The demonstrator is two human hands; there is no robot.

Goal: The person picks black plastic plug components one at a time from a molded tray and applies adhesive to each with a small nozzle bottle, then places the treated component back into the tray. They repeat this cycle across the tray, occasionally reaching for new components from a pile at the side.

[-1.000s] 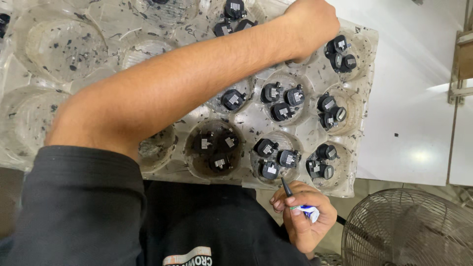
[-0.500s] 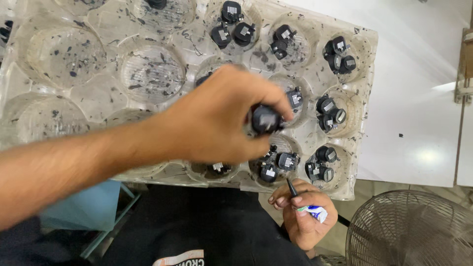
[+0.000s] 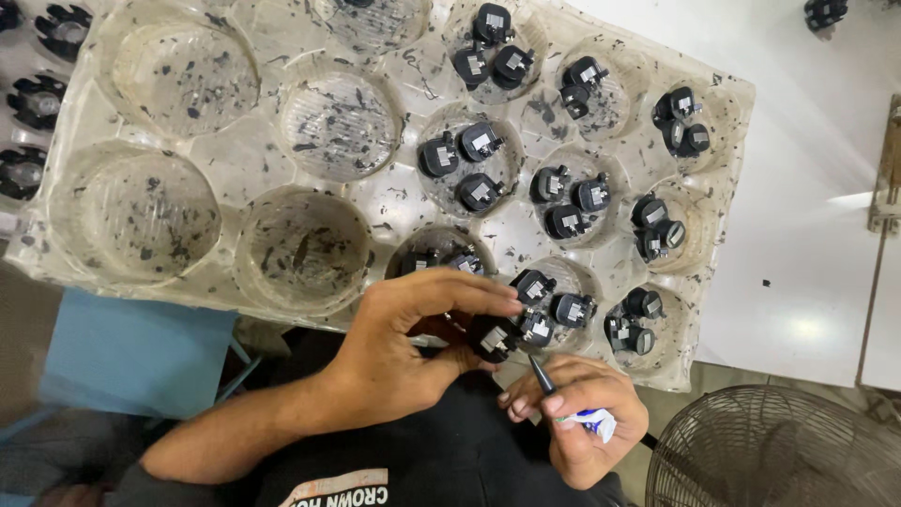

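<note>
My left hand (image 3: 404, 343) pinches a small black round part (image 3: 495, 336) with a pale label, held at the near edge of a clear plastic tray (image 3: 253, 150) with round cups. My right hand (image 3: 582, 418) grips a dark-tipped marker pen (image 3: 544, 377) with a white and blue barrel, its tip pointing up toward the held part. The tray's right-hand cups hold groups of the same black parts (image 3: 563, 202). The left-hand cups (image 3: 178, 80) hold nothing but dark specks.
The tray lies on a white table (image 3: 807, 169). A round wire fan guard (image 3: 770, 451) stands at the lower right. A blue stool (image 3: 131, 352) is below the tray's left side. Black toothed parts (image 3: 38, 99) lie at the far left. One black part (image 3: 824, 13) lies at the top right.
My left arm drew back from the tray's far right cups to the near edge, bringing one black part with it. My right hand stayed put with the pen.
</note>
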